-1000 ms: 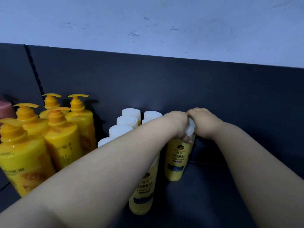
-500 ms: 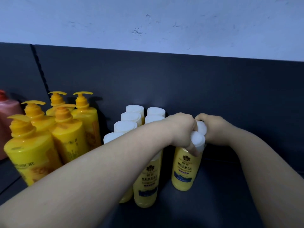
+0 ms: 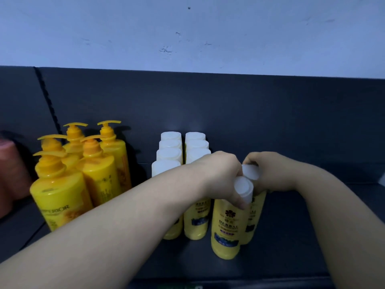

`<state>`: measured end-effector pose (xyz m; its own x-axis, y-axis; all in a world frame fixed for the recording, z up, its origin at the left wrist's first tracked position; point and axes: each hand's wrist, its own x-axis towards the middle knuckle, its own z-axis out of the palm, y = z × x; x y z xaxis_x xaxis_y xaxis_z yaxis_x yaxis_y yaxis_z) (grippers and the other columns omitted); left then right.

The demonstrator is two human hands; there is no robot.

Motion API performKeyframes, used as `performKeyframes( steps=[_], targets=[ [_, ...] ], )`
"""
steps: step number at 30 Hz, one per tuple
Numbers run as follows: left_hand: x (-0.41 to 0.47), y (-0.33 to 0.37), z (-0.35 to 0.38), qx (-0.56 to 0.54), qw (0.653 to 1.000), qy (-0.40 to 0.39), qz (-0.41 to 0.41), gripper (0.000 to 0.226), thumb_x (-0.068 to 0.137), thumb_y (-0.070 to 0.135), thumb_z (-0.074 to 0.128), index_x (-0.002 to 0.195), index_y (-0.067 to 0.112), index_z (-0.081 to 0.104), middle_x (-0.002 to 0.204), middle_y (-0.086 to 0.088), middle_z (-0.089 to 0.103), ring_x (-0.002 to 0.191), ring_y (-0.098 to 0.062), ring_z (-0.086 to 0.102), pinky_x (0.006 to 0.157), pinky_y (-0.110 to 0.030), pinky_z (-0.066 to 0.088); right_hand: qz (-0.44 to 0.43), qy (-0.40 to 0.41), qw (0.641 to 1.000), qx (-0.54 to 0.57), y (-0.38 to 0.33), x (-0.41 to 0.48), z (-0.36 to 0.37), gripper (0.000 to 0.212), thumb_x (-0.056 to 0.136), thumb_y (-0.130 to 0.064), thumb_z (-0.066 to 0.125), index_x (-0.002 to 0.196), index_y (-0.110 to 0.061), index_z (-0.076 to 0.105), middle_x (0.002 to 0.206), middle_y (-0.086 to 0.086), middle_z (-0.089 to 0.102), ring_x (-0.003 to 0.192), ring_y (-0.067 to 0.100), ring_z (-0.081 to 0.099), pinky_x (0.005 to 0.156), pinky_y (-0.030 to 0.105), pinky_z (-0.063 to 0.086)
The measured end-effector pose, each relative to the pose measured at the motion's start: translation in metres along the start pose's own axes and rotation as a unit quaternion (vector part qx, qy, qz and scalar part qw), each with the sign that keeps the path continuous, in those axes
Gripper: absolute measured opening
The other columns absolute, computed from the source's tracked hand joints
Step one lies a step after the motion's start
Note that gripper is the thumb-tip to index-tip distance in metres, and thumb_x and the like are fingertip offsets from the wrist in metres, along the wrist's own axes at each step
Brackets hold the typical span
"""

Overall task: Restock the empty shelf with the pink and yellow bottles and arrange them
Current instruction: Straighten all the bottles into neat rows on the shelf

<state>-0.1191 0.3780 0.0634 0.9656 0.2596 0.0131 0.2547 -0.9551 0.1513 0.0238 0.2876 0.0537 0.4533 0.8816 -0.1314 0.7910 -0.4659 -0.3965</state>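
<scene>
On the dark shelf (image 3: 291, 257), the left hand (image 3: 220, 174) curls round the neck of the front yellow bottle (image 3: 226, 232), just under its white cap, while the right hand (image 3: 270, 174) grips the top of a second yellow bottle (image 3: 255, 215) touching it from behind. Both bottles stand roughly upright. Just to their left, two rows of white-capped yellow bottles (image 3: 181, 147) run back towards the dark back panel (image 3: 229, 105). Further left stands a cluster of yellow pump bottles (image 3: 100, 180), and a pink bottle (image 3: 10, 178) shows at the frame's edge. A pale wall (image 3: 187, 34) rises above the shelf.
</scene>
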Motion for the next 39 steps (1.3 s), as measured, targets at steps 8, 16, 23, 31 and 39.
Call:
performKeyframes(
  steps=[8,16,23,31,39],
  targets=[
    [-0.065,-0.02,0.001,0.002,1.0,0.004,-0.008,0.043,0.068,0.05,0.076,0.099,0.023,0.064,0.085,0.003,0.063,0.08,-0.015,0.058,0.058,-0.029,0.046,-0.013,0.028,0.999,0.024,-0.047,-0.044,0.034,0.051,0.061,-0.027,0.083,0.101,-0.038,0.053,0.106,-0.013,0.056,0.094,0.009,0.057,0.08,0.035,0.055],
    [-0.106,-0.062,-0.002,0.017,0.997,0.025,-0.065,0.051,0.065,0.055,0.076,0.101,0.021,0.063,0.09,0.003,0.062,0.084,-0.017,0.056,0.071,-0.032,0.051,-0.049,0.045,0.997,0.028,-0.091,-0.046,0.06,0.05,0.063,-0.027,0.082,0.104,-0.036,0.055,0.102,-0.01,0.056,0.092,0.014,0.058,0.08,0.041,0.055],
    [-0.113,-0.088,0.003,-0.021,0.992,0.059,-0.107,0.065,0.069,0.053,0.074,0.122,0.019,0.057,0.11,0.001,0.057,0.101,-0.018,0.052,0.089,-0.038,0.048,-0.125,0.097,0.985,-0.062,-0.098,-0.026,0.075,0.072,0.075,-0.036,0.072,0.138,-0.032,0.038,0.132,-0.013,0.041,0.124,0.012,0.031,0.103,0.034,0.036],
    [-0.106,-0.079,0.012,-0.052,0.991,0.082,-0.096,0.073,0.074,0.05,0.071,0.136,0.021,0.046,0.13,-0.001,0.048,0.122,-0.019,0.042,0.103,-0.035,0.038,-0.173,0.116,0.974,-0.093,-0.084,-0.031,0.071,0.068,0.085,-0.033,0.066,0.144,-0.027,0.032,0.138,-0.014,0.035,0.123,0.009,0.025,0.105,0.032,0.032],
    [-0.099,-0.075,0.015,-0.075,0.981,0.112,-0.139,0.065,0.077,0.047,0.07,0.128,0.01,0.053,0.129,-0.007,0.049,0.118,-0.022,0.046,0.098,-0.035,0.041,-0.192,0.147,0.966,-0.087,-0.077,-0.029,0.074,0.067,0.087,-0.028,0.063,0.145,-0.028,0.03,0.138,-0.018,0.028,0.124,0.004,0.02,0.105,0.023,0.029]
  ],
)
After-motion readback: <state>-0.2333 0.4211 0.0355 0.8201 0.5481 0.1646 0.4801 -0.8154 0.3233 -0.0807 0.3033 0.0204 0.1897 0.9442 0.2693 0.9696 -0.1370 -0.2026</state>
